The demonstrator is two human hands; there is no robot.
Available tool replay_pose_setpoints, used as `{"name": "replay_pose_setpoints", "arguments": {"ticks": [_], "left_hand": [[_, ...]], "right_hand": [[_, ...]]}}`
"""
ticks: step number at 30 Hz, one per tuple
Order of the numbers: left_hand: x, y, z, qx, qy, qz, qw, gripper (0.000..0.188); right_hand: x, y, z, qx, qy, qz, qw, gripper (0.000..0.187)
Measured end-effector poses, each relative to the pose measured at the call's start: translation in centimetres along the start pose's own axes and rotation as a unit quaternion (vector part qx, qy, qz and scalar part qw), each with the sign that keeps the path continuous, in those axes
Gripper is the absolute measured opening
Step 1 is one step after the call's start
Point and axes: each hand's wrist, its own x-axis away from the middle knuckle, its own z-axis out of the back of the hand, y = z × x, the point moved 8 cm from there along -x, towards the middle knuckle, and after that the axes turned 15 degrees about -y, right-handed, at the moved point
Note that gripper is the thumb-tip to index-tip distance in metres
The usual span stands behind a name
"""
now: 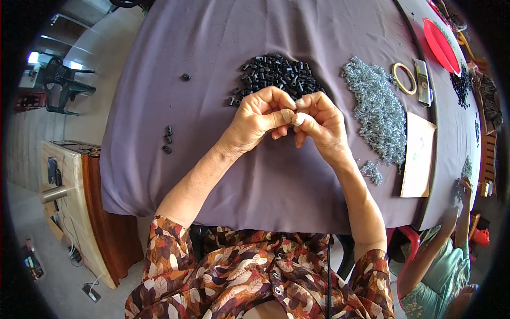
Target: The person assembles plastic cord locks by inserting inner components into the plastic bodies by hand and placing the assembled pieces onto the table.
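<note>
Over the purple cloth [255, 196] my left hand [260, 114] and my right hand [323, 122] meet fingertip to fingertip. Both are closed in a pinch. Whatever is between them is too small and too covered by the fingers to make out. Just beyond my hands lies a heap of short black cylindrical pieces [281, 74]. To the right spreads a pile of small silvery metal pieces that look like springs [374, 106], with a small cluster of them [371, 172] set apart nearer to me. Several black pieces [168, 140] lie in a short group on the left, and another [186, 77] sits farther off.
A yellowish tape roll [405, 78], a flat clear packet [423, 82] and a tan booklet [418, 154] lie beyond the springs. Farther right are a red tray [442, 47] and a co-worker's arm [436, 244]. A wooden cabinet [79, 212] and a green chair [62, 82] stand left.
</note>
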Motion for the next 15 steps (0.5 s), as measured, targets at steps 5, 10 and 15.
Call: {"name": "replay_pose_setpoints", "arguments": {"ticks": [5, 10, 15], "left_hand": [[-0.07, 0.54, -0.16, 0.008, -0.012, -0.006, 1.000, 0.019], [0.03, 0.13, 0.19, 0.006, -0.012, 0.023, 1.000, 0.020], [0.00, -0.42, 0.30, 0.006, -0.005, 0.040, 0.999, 0.015]], "right_hand": [[0.16, 0.04, 0.19, 0.078, -0.017, 0.001, 0.997, 0.027], [0.12, -0.05, 0.02, 0.190, -0.032, 0.001, 0.981, 0.026], [0.11, -0.50, -0.11, 0.229, -0.017, 0.010, 0.973, 0.022]]}}
